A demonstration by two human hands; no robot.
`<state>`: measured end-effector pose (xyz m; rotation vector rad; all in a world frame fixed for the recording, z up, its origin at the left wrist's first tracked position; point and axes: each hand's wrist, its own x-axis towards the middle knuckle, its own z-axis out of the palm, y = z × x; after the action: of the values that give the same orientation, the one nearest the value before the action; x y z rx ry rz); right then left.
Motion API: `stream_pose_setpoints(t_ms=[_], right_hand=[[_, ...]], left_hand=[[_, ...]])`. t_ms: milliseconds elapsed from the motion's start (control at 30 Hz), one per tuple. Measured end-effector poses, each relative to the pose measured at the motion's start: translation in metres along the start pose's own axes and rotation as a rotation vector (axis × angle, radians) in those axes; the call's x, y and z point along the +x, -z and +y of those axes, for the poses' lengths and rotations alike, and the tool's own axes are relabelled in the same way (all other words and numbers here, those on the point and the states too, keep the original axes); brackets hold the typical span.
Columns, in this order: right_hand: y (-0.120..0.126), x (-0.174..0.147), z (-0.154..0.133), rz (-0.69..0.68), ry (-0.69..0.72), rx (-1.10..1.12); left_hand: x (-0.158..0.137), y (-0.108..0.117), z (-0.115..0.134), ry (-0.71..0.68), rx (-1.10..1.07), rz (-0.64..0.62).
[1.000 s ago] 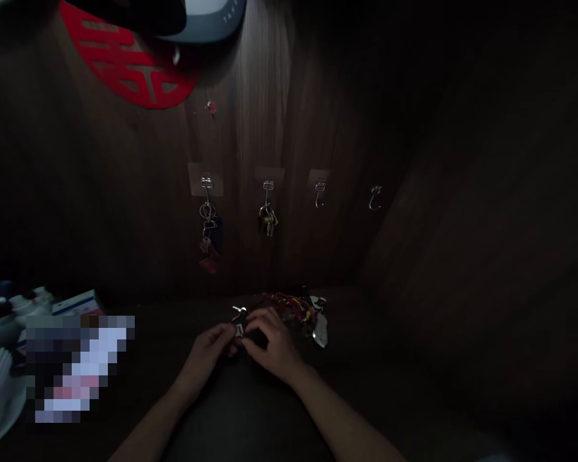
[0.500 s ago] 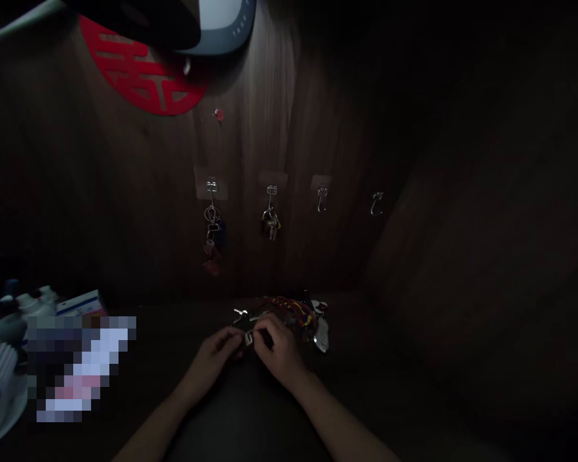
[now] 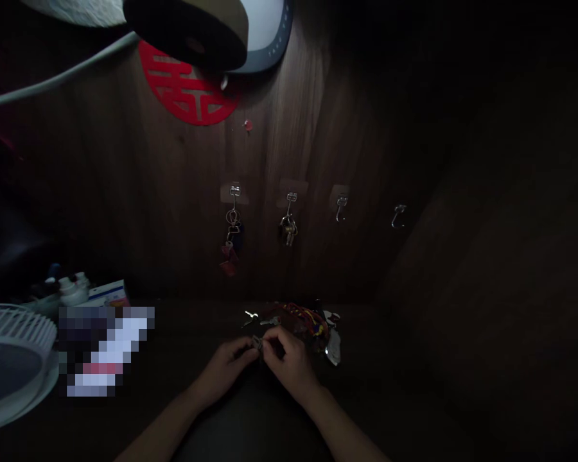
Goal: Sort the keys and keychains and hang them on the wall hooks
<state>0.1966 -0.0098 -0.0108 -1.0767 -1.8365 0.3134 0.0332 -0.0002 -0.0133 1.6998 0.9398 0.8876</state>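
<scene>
On the dark tabletop, my left hand [image 3: 232, 360] and my right hand [image 3: 289, 356] meet fingertip to fingertip. Both are closed in a pinch on a small silvery metal piece [image 3: 257, 342], mostly covered by fingers; its exact kind is too dim to make out. Just beyond the hands lies a small bunch of keys [image 3: 252, 318]. Behind my right hand rests a tangle of red and yellow cords [image 3: 306, 316]. At the right end of that pile is a pale, shiny flat object [image 3: 333, 348], clear of my fingers.
Metal hooks line the wooden back wall; one holds a keyring with red tags [image 3: 228, 250], another a key bunch [image 3: 289, 231]. The two right hooks [image 3: 341, 208] hang bare. At left stand a white slatted basket [image 3: 17, 327], white bottles [image 3: 73, 290] and a box [image 3: 108, 294].
The view has shifted, so the wall and table things appear farther right. Both hands stay together on the small metal piece, which now looks turned and more covered by the fingers.
</scene>
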Motion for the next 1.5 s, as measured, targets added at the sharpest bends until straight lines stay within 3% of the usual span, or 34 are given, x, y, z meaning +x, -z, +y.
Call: stream_pose_setpoints(t_ms=[333, 700, 867, 1233, 1500], right_hand=[[0.04, 0.039, -0.016, 0.105, -0.011, -0.113], [0.101, 0.152, -0.052, 0.397, 0.029, 0.089], [0.108, 0.188, -0.061, 0.358, -0.063, 0.267], [0.098, 0.208, -0.041, 0.336, -0.22, 0.059], [0.093, 0.188, -0.035, 0.292, -0.16, 0.025]], left_hand=[[0.001, 0.002, 0.011, 0.119, -0.015, 0.103], [0.003, 0.001, 0.003, 0.109, 0.021, 0.044], [0.003, 0.002, 0.005, 0.092, 0.027, 0.031], [0.001, 0.002, 0.01, 0.081, 0.097, 0.025], [0.002, 0.002, 0.006, 0.085, 0.098, -0.006]])
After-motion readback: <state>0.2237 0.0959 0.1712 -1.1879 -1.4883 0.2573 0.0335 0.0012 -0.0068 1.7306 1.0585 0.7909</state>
